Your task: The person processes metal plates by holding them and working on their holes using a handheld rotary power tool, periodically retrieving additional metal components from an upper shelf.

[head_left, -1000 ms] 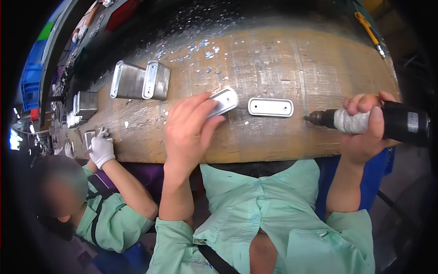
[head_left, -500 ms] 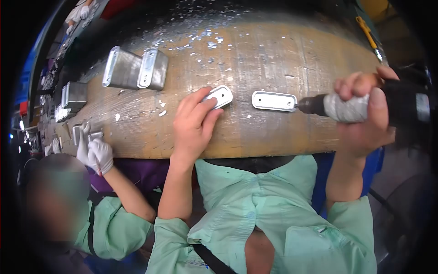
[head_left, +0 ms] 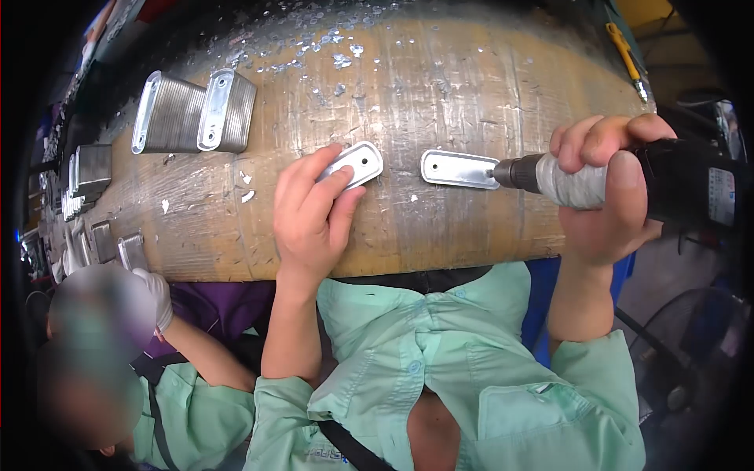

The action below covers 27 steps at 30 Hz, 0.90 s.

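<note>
My left hand (head_left: 309, 208) has its fingers and thumb closed around an oblong silver metal part (head_left: 364, 162) with a dark hole showing near its far end. A second oblong metal part (head_left: 455, 167) lies flat on the bench to the right, with a hole at its left end. My right hand (head_left: 609, 180) grips a black power drill (head_left: 682, 182) with pale wrapping around its front. The drill lies nearly level, pointing left, and its bit is at the right end of the second part, covering that spot.
Stacks of the metal parts (head_left: 169, 118) stand at the back left, with more (head_left: 93, 171) at the far left. Metal scraps (head_left: 342, 60) litter the worktable (head_left: 487, 94). A yellow-handled tool (head_left: 623, 51) lies at the right edge. A co-worker's gloved hand (head_left: 157, 297) is at the lower left.
The drill's bit has moved slightly left, from the second part's right edge onto its right end. My left hand keeps its grip. The co-worker's gloved hands have drawn back, and the view has shifted.
</note>
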Motion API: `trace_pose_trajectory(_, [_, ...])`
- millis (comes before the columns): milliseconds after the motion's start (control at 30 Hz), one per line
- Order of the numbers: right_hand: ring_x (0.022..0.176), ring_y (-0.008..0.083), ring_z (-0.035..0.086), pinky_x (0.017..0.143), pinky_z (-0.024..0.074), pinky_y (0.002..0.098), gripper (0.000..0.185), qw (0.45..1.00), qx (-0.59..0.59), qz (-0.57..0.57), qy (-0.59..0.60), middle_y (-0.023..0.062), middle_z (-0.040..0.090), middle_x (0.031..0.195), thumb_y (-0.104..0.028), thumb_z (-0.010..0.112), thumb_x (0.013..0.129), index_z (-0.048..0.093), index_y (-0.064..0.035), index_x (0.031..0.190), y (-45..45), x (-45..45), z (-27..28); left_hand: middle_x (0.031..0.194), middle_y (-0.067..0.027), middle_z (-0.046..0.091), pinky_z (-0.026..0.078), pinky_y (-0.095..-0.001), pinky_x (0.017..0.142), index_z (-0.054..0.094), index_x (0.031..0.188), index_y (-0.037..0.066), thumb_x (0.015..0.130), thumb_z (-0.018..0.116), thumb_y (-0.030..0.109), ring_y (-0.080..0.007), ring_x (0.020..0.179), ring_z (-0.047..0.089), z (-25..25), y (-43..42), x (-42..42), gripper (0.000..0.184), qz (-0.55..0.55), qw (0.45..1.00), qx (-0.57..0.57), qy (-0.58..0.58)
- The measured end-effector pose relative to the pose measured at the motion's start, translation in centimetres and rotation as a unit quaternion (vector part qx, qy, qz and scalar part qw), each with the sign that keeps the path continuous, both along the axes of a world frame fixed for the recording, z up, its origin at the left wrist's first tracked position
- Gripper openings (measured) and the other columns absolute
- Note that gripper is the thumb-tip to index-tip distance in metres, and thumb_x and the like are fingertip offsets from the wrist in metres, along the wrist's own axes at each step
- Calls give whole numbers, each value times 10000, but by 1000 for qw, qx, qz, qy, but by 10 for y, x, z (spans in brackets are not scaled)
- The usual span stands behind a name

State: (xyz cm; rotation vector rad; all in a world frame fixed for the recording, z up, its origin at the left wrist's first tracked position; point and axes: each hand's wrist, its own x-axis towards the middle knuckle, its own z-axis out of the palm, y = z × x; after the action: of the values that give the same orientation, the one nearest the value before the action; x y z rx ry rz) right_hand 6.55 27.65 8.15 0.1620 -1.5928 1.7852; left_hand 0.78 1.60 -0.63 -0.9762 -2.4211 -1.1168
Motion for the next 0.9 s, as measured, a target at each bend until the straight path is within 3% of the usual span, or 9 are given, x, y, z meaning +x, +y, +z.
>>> trace_pose_trajectory(300, [679,213,567,657,514,416,462,1000,13,16,-18,117,586,822,-88,593,870,413,53,1271,-6,-5,8,1140,-177,668,500,-399,865,679,986,9,762,771,49,-348,1010,631,0,-3,1,246,-6,1000,17,-9])
trace_pose_trajectory(467, [762,222,535,752,441,446,473,997,0,66,-35,62,552,876,-208,517,882,434,-12,1304,-28,-10,12,1130,-176,670,503,-402,856,683,982,6,755,771,43,-345,1000,635,-3,-3,-1,246,-10,1000,29,0])
trace_pose_trajectory(900, [746,226,557,740,468,445,393,992,31,115,-51,86,572,874,-134,537,899,459,-46,1274,-42,-28,-6,1124,-171,671,505,-400,849,683,977,11,755,767,51,-345,995,635,-6,-5,-1,241,-6,999,32,0])
